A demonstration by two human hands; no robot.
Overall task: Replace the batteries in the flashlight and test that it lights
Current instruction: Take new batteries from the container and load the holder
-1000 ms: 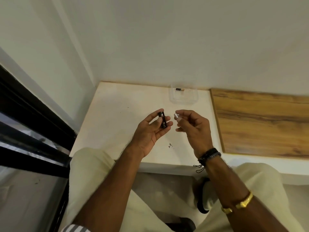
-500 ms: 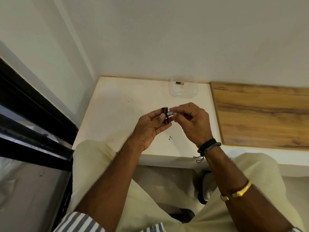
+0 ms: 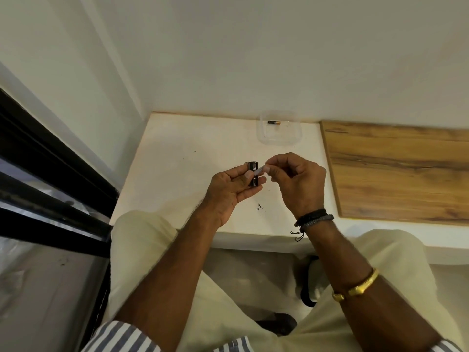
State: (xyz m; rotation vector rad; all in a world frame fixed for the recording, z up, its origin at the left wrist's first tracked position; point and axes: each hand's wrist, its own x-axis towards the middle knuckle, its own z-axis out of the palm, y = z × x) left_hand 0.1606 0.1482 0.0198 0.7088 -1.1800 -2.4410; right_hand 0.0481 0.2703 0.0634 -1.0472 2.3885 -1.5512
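My left hand (image 3: 232,189) holds a small black battery holder (image 3: 253,174) upright between thumb and fingers, above the white tabletop (image 3: 182,158). My right hand (image 3: 299,184) pinches a small silvery-white battery (image 3: 261,170) by one end, and its other end touches the holder's side. A black and copper battery (image 3: 274,122) lies in a clear plastic container (image 3: 279,138) at the back of the table. The flashlight body is not in view.
A wooden board (image 3: 396,171) lies on the table's right part. White walls close the back and left. A dark window frame (image 3: 50,168) runs along the left. Small dark specks (image 3: 261,207) mark the tabletop near my hands. My knees sit below the table edge.
My hands were apart a second ago. My right hand has brought the pale battery leftward against the black holder. Both hands now sit slightly farther from me over the table.
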